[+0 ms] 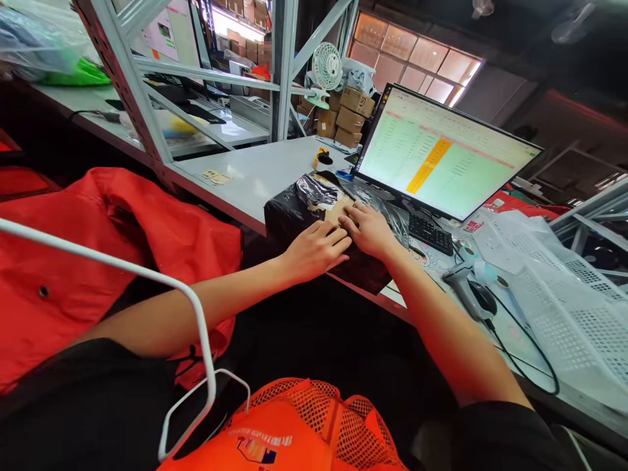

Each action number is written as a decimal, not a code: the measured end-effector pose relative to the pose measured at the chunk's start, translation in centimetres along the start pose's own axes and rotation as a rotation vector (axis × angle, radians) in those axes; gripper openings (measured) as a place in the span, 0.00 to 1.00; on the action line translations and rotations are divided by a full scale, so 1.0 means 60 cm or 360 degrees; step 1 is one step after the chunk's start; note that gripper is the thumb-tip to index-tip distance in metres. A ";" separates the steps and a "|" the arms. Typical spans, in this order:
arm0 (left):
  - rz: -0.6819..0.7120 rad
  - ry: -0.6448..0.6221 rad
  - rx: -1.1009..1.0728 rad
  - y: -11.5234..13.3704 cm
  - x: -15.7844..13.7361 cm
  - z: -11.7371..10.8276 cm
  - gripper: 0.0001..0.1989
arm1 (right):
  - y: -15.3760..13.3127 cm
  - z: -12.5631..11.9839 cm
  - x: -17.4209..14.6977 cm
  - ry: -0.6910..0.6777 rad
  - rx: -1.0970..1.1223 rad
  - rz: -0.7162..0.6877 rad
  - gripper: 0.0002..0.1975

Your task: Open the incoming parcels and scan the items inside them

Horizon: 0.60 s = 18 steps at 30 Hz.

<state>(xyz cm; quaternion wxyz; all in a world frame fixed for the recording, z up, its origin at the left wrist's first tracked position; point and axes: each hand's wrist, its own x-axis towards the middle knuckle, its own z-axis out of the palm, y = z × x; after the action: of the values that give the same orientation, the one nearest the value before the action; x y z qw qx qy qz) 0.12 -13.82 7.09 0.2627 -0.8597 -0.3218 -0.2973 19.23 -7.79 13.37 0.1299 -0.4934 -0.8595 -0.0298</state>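
Note:
A box wrapped in black plastic (289, 212) sits at the desk's front edge. Its top wrapping is torn, and brown cardboard (334, 210) shows through the gap. My left hand (316, 252) is closed at the near side of this gap, fingers curled into the plastic. Just right of it, my right hand (369, 229) has bent fingers pinching at the torn edge over the cardboard. The fingertips of both hands are partly hidden, and the two hands almost touch. Behind the box lies a roll of tape (324, 159) with a yellow part.
A monitor (444, 154) and a black keyboard (430, 234) stand behind the box. To the right are a barcode scanner (464, 288) and a white perforated basket (564, 314). A metal frame post (283, 72) rises at the left, near a red bag (98, 248).

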 end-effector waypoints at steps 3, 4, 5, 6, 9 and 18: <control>0.0012 -0.0053 -0.0013 -0.002 -0.014 -0.015 0.10 | -0.025 -0.010 -0.058 0.0280 -0.0021 -0.0139 0.23; 0.0025 -0.0056 -0.0021 -0.003 -0.017 -0.016 0.10 | -0.032 -0.009 -0.080 0.0304 -0.0037 -0.0202 0.22; 0.0031 -0.0059 -0.0030 -0.005 -0.019 -0.016 0.11 | -0.037 -0.004 -0.101 0.0286 -0.0061 -0.0256 0.20; 0.0030 -0.0063 -0.0038 -0.007 -0.020 -0.015 0.12 | -0.041 0.004 -0.119 0.0248 -0.0091 -0.0289 0.19; 0.0012 -0.0067 -0.0036 -0.011 -0.022 -0.010 0.14 | -0.041 0.034 -0.147 0.0160 -0.0160 -0.0300 0.18; 0.0026 0.0023 0.0126 -0.006 -0.059 -0.020 0.08 | -0.016 0.054 -0.143 0.0185 -0.0104 -0.0333 0.17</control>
<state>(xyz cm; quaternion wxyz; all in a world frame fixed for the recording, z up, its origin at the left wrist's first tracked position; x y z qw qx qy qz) -2.74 -15.73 5.58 0.3012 -0.8491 -0.3243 -0.2884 21.88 -14.92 8.18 0.1595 -0.4025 -0.8959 -0.0996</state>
